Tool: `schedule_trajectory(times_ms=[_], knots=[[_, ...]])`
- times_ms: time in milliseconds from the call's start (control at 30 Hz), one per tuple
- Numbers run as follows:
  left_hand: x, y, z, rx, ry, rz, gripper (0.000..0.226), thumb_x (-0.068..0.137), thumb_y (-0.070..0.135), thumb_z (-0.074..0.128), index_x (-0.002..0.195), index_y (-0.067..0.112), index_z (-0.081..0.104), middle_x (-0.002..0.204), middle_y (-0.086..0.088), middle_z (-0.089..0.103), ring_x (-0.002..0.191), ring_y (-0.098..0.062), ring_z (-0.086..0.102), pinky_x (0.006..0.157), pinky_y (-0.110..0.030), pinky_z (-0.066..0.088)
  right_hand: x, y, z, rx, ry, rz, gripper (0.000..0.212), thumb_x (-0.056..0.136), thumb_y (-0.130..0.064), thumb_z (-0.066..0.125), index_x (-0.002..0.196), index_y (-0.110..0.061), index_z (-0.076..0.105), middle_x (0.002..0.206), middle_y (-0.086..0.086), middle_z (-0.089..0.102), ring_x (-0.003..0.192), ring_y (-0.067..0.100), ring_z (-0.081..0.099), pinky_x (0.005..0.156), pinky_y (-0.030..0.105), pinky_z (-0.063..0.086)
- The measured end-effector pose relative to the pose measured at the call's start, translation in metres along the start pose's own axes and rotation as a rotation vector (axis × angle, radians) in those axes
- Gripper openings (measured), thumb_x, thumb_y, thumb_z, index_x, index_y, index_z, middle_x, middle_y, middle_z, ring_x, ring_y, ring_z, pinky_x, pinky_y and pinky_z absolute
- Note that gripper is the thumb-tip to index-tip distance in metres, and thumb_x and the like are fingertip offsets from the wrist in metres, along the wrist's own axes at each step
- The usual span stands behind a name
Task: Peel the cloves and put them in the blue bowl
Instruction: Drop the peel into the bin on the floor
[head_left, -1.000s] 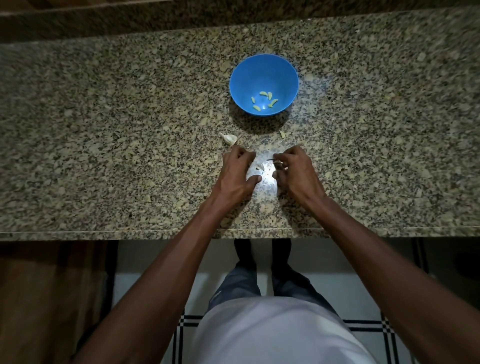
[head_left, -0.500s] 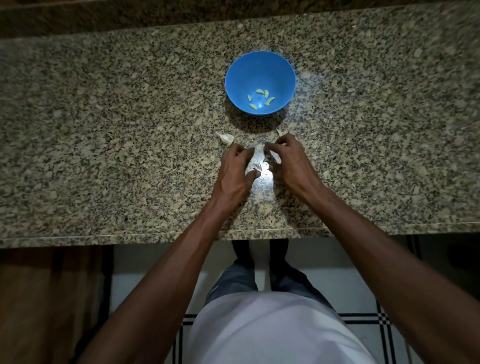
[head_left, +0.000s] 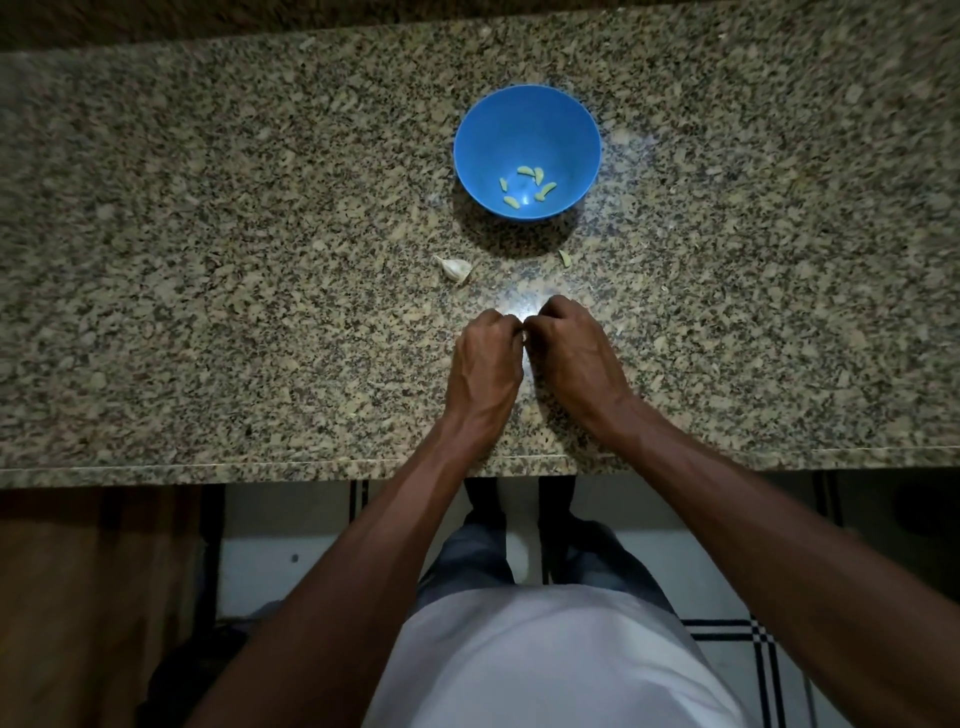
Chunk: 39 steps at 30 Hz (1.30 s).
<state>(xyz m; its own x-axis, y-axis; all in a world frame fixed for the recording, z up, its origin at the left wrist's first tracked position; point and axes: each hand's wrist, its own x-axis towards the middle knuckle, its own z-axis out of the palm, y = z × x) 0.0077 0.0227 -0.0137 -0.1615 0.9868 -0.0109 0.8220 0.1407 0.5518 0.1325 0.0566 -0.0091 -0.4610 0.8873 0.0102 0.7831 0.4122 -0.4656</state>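
Head cam: left hand (head_left: 485, 358) & right hand (head_left: 574, 348) curled knuckle-to-knuckle, grip contents hidden.

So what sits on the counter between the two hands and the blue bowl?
In the head view, an unpeeled garlic piece and a small peel scrap lie between the hands and the blue bowl; otherwise bare granite.

Dim overall; single light from above and near the head, brightest mid-desk (head_left: 260, 260). Specular glare patch on polished granite just beyond the knuckles of left hand (head_left: 485, 358) and right hand (head_left: 576, 353). Second faint sheen right of blue bowl (head_left: 527, 119). Hard dark shadow at bowl's near side. Strong vignetting toward corners; floor nearly black. Wide-angle bowing of desk edges. Slight smear top left.
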Motion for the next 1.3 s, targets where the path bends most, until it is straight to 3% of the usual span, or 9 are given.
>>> schedule_trajectory(times_ms=[167,267,333,467,700,833,967,1167,1300], knots=[[-0.005,0.002,0.007,-0.085,0.021,-0.049,0.013,0.1,-0.002,0.052,0.099,0.005,0.062,0.093,-0.006,0.057,0.088,-0.019,0.052,0.072,-0.03,0.045,0.002,-0.002,-0.002,0.362,0.056,0.254,0.022,0.093,-0.008,0.065,0.074,-0.005,0.074,0.068,0.009,0.067,0.061,0.025,0.062,0.059,0.043,0.054],[-0.003,0.003,-0.011,-0.372,0.066,-0.353,0.011,0.103,0.007,0.056,0.099,0.013,0.065,0.094,0.003,0.064,0.084,-0.007,0.059,0.065,-0.012,0.044,0.007,-0.003,-0.007,0.767,-0.064,0.505,0.011,0.092,-0.022,0.077,0.092,-0.013,0.083,0.081,0.0,0.08,0.08,0.016,0.077,0.076,0.037,0.064],[-0.008,-0.009,-0.024,-0.593,0.14,-0.555,0.011,0.104,0.016,0.06,0.109,0.014,0.069,0.101,0.004,0.069,0.09,-0.002,0.063,0.064,-0.007,0.046,0.014,-0.008,-0.008,0.975,-0.186,0.506,0.014,0.092,-0.021,0.079,0.101,-0.01,0.082,0.091,0.003,0.081,0.087,0.017,0.077,0.084,0.039,0.064],[-0.037,-0.036,-0.05,-0.972,0.309,-0.757,0.011,0.103,0.017,0.063,0.112,0.015,0.069,0.099,-0.005,0.075,0.09,-0.016,0.072,0.071,-0.022,0.058,0.026,-0.048,-0.009,1.172,-0.348,0.367,0.018,0.098,-0.014,0.073,0.1,0.004,0.076,0.085,0.013,0.075,0.074,0.014,0.07,0.071,0.026,0.057],[-0.139,-0.085,-0.107,-1.198,0.738,-0.891,0.009,0.101,0.004,0.063,0.099,0.011,0.068,0.079,0.001,0.076,0.071,-0.007,0.072,0.07,-0.021,0.058,0.005,-0.18,0.038,1.217,-0.721,0.168,0.023,0.102,-0.006,0.064,0.103,0.017,0.068,0.085,0.02,0.069,0.069,0.019,0.068,0.07,0.028,0.061],[-0.224,-0.131,-0.14,-1.247,0.924,-0.992,0.007,0.099,0.005,0.066,0.103,0.008,0.07,0.084,-0.002,0.078,0.079,-0.011,0.074,0.071,-0.018,0.057,-0.036,-0.261,0.082,1.136,-0.912,0.087,0.018,0.099,-0.013,0.07,0.084,-0.01,0.078,0.084,0.019,0.071,0.08,0.03,0.066,0.081,0.041,0.055],[-0.318,-0.172,-0.167,-1.305,1.153,-1.006,0.01,0.098,-0.001,0.064,0.107,-0.002,0.067,0.083,-0.007,0.077,0.077,-0.011,0.075,0.073,-0.016,0.056,-0.087,-0.341,0.132,1.071,-1.064,0.027,0.007,0.1,-0.008,0.067,0.099,-0.003,0.072,0.078,0.006,0.073,0.071,0.009,0.07,0.069,0.021,0.058],[-0.468,-0.248,-0.195,-1.272,1.442,-1.151,0.006,0.096,-0.005,0.065,0.096,0.0,0.067,0.088,-0.011,0.071,0.067,-0.005,0.073,0.067,-0.015,0.057,-0.179,-0.461,0.222,0.938,-1.238,-0.04,0.027,0.101,-0.006,0.065,0.12,0.013,0.064,0.085,0.009,0.069,0.074,0.012,0.069,0.075,0.023,0.061],[-0.555,-0.293,-0.2,-1.262,1.516,-1.3,0.014,0.094,-0.004,0.068,0.089,0.009,0.07,0.093,-0.011,0.072,0.079,-0.013,0.072,0.071,-0.015,0.058,-0.238,-0.522,0.283,0.829,-1.338,-0.046,0.008,0.101,-0.004,0.064,0.103,-0.003,0.072,0.083,0.004,0.074,0.082,0.016,0.072,0.079,0.026,0.06]])
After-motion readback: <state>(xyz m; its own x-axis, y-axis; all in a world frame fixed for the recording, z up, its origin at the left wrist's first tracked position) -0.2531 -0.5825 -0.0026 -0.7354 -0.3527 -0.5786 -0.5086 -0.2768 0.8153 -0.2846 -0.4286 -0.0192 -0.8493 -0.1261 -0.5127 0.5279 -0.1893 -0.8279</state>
